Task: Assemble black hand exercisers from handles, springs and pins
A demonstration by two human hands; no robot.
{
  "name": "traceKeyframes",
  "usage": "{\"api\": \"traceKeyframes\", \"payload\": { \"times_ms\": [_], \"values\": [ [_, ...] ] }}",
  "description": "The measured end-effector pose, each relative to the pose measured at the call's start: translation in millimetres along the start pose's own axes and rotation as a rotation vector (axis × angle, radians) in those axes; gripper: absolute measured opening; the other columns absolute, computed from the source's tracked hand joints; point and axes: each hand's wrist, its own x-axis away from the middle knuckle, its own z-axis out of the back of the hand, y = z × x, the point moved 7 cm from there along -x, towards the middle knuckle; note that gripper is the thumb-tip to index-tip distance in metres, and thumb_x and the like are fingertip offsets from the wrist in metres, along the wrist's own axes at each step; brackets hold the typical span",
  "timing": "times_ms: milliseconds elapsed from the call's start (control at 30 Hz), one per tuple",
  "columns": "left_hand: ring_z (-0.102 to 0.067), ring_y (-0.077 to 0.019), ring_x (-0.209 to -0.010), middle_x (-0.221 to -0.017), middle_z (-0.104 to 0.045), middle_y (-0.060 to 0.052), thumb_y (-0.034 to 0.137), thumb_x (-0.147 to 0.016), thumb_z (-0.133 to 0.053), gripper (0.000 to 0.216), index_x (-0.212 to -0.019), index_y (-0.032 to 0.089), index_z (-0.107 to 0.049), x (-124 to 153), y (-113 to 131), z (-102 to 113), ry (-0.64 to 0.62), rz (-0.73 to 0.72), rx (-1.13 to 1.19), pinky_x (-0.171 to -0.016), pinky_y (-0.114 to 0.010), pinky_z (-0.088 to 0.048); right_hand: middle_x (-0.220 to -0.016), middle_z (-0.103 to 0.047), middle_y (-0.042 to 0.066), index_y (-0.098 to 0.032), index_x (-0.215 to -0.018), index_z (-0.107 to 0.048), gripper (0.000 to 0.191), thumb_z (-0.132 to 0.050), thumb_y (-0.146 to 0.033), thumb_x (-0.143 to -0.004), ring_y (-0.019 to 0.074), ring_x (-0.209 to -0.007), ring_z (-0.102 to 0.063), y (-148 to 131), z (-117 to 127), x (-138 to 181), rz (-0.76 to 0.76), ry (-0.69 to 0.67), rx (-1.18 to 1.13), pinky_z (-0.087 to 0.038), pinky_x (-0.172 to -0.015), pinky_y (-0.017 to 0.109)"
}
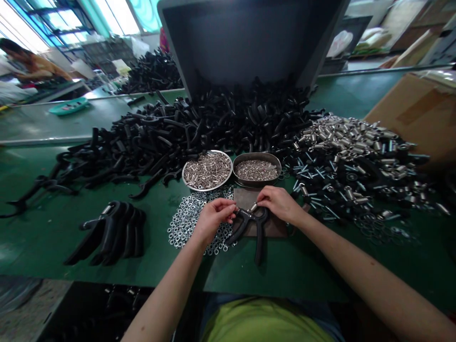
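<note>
A black plastic spring clamp [260, 237] lies over a brown plate [280, 229], its two handles pointing toward me. Between its jaws sits a small silver spring [253, 207], tilted. My left hand [216, 214] is closed in a pinch at the clamp's left jaw; whatever small part may be between the fingertips is hidden. With thumb and fingers together, my right hand [280, 202] grips the upper end of the spring by the right jaw. Loose silver nuts [185, 221] spread beside and under my left hand.
Behind my hands stand a round dish [184, 178] of metal pins and an oval tin [258, 182] of small metal parts. Black clamp parts [213, 126] are heaped beyond. Springs [351, 135] and screws pile up rightward, near a cardboard box [416, 114]. Several clamps [119, 232] lie left.
</note>
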Motion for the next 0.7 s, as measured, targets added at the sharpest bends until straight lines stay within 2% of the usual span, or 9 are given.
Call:
{"api": "traceKeyframes", "payload": {
  "times_ms": [167,333,467,600,700],
  "values": [
    [-0.066,-0.0139,-0.069,-0.084,-0.072,-0.007,0.033,-0.068,-0.073,0.029,-0.087,0.014,-0.063,9,2,-2,0.022,0.001,-0.014,-0.059,-0.022,-0.051,-0.078,-0.063,0.003,-0.016,-0.072,-0.065,0.008,-0.061,-0.01,-0.074,0.015,-0.075,-0.058,0,0,0,0.003,-0.042,0.075,-0.042,-0.071,0.025],
    [-0.065,-0.0154,-0.069,-0.076,-0.07,-0.004,0.034,-0.07,-0.07,0.023,-0.08,0.015,-0.062,8,4,-11,0.004,-0.024,-0.122,-0.062,-0.026,-0.051,-0.079,-0.063,0.004,-0.016,-0.073,-0.065,0.009,-0.059,-0.01,-0.075,0.015,-0.077,-0.058,-4,0,1,-0.003,-0.076,0.137,-0.041,-0.071,0.024],
    [-0.059,-0.014,-0.063,-0.067,-0.064,0.001,0.033,-0.073,-0.067,0.016,-0.073,0.017,-0.063,4,12,-19,-0.016,-0.181,-0.415,-0.062,-0.027,-0.046,-0.079,-0.064,0.004,-0.017,-0.071,-0.065,0.009,-0.06,-0.01,-0.073,0.016,-0.076,-0.058,-6,-1,-4,-0.025,-0.118,0.175,-0.04,-0.07,0.025],
    [-0.057,-0.0175,-0.08,-0.077,-0.065,0.0,0.03,-0.073,-0.069,0.01,-0.07,0.02,-0.067,3,28,-38,-0.06,-0.437,-0.795,-0.078,-0.031,-0.042,-0.067,-0.063,0.001,-0.017,-0.066,-0.064,0.006,-0.065,-0.012,-0.068,0.0147,-0.066,-0.057,-2,-2,-16,-0.056,-0.195,0.156,-0.038,-0.06,0.024],
    [-0.055,-0.0183,-0.086,-0.081,-0.065,0.0,0.028,-0.071,-0.072,0.007,-0.07,0.022,-0.068,-1,27,-51,-0.132,-0.48,-0.899,-0.082,-0.032,-0.039,-0.062,-0.062,-0.002,-0.018,-0.068,-0.064,0.004,-0.065,-0.014,-0.069,0.0123,-0.061,-0.057,0,-5,-18,-0.051,-0.232,0.11,-0.039,-0.057,0.022]
  ]
}}
